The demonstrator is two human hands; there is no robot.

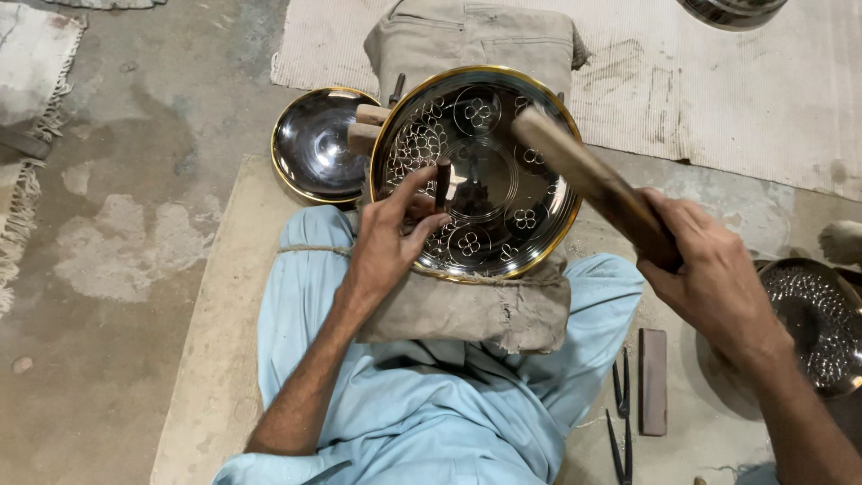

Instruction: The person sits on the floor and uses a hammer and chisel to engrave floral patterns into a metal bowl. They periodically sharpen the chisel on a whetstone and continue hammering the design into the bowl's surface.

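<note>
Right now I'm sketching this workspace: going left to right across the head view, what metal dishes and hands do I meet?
Plain dark bowl → left hand pinching a punch → engraved brass-rimmed plate → right hand gripping a wooden mallet → dimpled dish.

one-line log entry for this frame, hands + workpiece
left hand: holds punch upright on engraved plate | right hand: grips wooden mallet raised over plate | plate: rests on cloth pad on lap
</note>
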